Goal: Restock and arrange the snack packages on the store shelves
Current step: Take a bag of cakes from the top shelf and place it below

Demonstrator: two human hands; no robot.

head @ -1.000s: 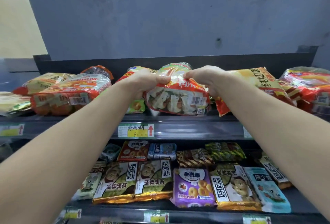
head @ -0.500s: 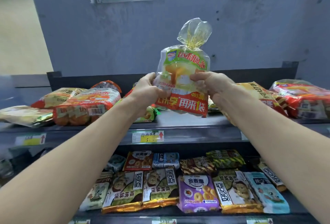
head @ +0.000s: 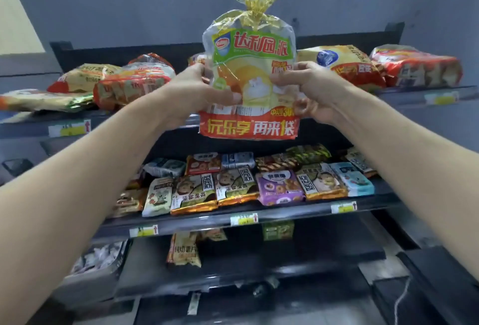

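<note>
Both hands hold 1 large snack bag [head: 250,71] upright in front of the top shelf [head: 420,113], near its middle. The left hand [head: 191,91] grips the bag's left edge, thumb on the front. The right hand [head: 313,89] pinches the right edge with curled fingers. The bag's long axis runs vertical, with the tied clear top pointing up and the red bottom band hanging below the shelf's front lip. The shelf lies straight beyond the bag, so both hands are equally near it. The likely slot is the gap behind, between the orange bag [head: 132,86] on the left and the yellow bag [head: 344,65] on the right. Reaching it probably means pushing forward, perhaps laying the bag flat.
</note>
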